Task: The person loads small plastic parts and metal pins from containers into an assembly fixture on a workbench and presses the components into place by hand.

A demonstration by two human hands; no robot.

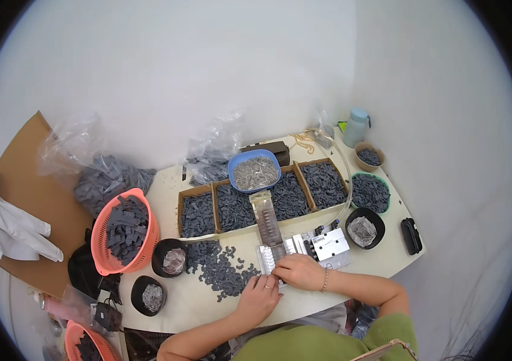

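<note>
My left hand and my right hand meet at the near end of a silvery metal fixture. Both have their fingers bent and drawn together; whatever they grip is too small or covered to make out. A clear ridged plastic strip runs from the fixture toward the back. Just right of my right hand sits a metal block with a white plate, joined to the fixture by cylindrical parts. Beside my left hand, small dark grey plastic pieces lie loose on the table.
Behind stands a divided cardboard tray of grey pieces, with a blue bowl of metal pins at its rim. Black bowls flank the work on both sides. A pink basket is left; a black case and blue bottle are right.
</note>
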